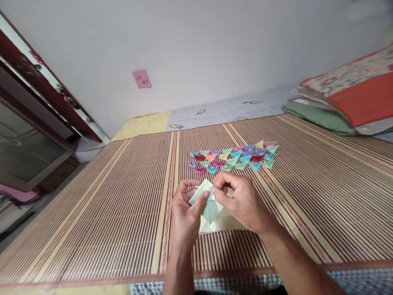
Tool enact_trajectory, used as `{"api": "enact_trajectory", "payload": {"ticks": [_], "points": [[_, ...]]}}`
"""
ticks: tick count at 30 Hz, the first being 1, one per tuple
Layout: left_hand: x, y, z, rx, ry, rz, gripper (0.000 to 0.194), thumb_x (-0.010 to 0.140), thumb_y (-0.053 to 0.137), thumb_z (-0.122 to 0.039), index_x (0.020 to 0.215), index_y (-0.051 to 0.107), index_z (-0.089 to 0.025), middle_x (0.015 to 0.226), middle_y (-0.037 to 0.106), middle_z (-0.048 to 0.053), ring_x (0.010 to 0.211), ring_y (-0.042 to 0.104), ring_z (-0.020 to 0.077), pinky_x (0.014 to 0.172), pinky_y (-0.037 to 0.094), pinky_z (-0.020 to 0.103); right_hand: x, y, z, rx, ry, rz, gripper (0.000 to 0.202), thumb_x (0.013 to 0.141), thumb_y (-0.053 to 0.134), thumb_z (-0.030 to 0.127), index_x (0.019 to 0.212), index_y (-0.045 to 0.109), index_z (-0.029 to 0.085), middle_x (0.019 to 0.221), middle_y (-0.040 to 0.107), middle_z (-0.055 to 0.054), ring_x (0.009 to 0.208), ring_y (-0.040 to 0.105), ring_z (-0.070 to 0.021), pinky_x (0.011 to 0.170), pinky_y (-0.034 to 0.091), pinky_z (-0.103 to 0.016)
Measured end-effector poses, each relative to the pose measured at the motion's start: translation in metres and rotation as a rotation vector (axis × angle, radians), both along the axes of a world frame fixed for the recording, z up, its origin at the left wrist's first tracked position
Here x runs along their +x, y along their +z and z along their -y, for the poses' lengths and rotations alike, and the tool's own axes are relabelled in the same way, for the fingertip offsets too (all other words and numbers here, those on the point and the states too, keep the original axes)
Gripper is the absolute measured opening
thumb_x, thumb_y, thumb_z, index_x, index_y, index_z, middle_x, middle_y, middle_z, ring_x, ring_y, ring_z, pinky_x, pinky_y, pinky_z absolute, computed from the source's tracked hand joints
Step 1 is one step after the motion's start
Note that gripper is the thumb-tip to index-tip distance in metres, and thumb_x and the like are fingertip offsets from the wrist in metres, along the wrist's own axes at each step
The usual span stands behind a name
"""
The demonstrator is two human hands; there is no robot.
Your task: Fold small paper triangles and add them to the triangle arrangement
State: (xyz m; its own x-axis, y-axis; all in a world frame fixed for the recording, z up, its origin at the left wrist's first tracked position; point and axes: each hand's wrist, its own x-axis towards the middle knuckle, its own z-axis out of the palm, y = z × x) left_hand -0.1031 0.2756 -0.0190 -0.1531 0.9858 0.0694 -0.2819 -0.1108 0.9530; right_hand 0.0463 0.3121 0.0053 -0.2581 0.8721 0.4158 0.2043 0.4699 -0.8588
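Two hands, left [188,207] and right [241,200], fingers pinching green folded paper [209,205] above striped mat's [129,205] near edge.

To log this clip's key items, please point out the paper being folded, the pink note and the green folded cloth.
Green paper [211,211]: head view, lower half.
Pink note [142,79]: head view, middle.
Green cloth [321,118]: head view, upper surface.

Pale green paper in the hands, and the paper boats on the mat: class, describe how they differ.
The pale green paper is a single creased diamond; the paper boats are many, with pointed ends.
The paper is held in both hands, left and right; the boats rest in rows on the striped mat.
Both show folds.
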Motion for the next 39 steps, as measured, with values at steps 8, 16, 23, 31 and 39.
{"api": "enact_trajectory", "payload": {"ticks": [8, 16, 23, 31, 39], "points": [[0.0, 0.001, 0.0, -0.014, 0.003, -0.045, 0.027, 0.075, 0.089, -0.035, 0.083, 0.072, -0.016, 0.067, 0.07, 0.0, 0.057, 0.059, 0.011, 0.054, 0.048, 0.02, 0.0, 0.001, 0.0, 0.014, -0.004, 0.014, 0.019, 0.086, 0.06, 0.018, 0.068, 0.055, 0.021, 0.065, 0.059, 0.002, 0.059, 0.054, -0.0133, 0.056, 0.044, -0.026], [-0.003, -0.002, -0.001, -0.024, -0.004, -0.037, 0.026, 0.073, 0.09, -0.035, 0.074, 0.074, -0.015, 0.064, 0.065, -0.001, 0.055, 0.052, 0.0084, 0.052, 0.042, 0.018, 0.001, 0.001, 0.002, 0.003, 0.0, 0.017, 0.02, 0.088, 0.062, 0.02, 0.069, 0.056, 0.021, 0.065, 0.06, 0.002, 0.06, 0.054, -0.0133, 0.055, 0.043, -0.026], [-0.004, -0.002, -0.001, -0.008, 0.002, -0.045, 0.029, 0.077, 0.087, -0.039, 0.07, 0.071, -0.015, 0.061, 0.061, -0.002, 0.053, 0.049, 0.0074, 0.05, 0.039, 0.018, 0.0, 0.001, 0.001, -0.006, 0.0, 0.016, 0.019, 0.087, 0.062, 0.02, 0.069, 0.057, 0.02, 0.065, 0.06, 0.002, 0.06, 0.055, -0.0131, 0.056, 0.044, -0.025], [0.001, -0.002, -0.003, -0.049, 0.043, 0.142, 0.026, 0.073, 0.089, -0.036, 0.073, 0.073, -0.016, 0.062, 0.062, -0.002, 0.054, 0.052, 0.0083, 0.053, 0.043, 0.019, -0.002, -0.003, -0.003, -0.114, 0.037, -0.088, 0.015, 0.081, 0.075, 0.028, 0.085, 0.064, 0.019, 0.073, 0.064, 0.001, 0.066, 0.059, -0.0143, 0.06, 0.048, -0.025], [0.001, 0.0, -0.005, -0.084, 0.062, 0.288, 0.029, 0.063, 0.095, -0.032, 0.07, 0.074, -0.013, 0.063, 0.069, 0.0, 0.057, 0.058, 0.0079, 0.06, 0.047, 0.017, -0.006, -0.011, -0.002, -0.254, 0.108, -0.108, 0.026, 0.087, 0.072, 0.038, 0.074, 0.062, 0.018, 0.065, 0.056, 0.003, 0.058, 0.049, -0.0113, 0.051, 0.037, -0.023]]}}
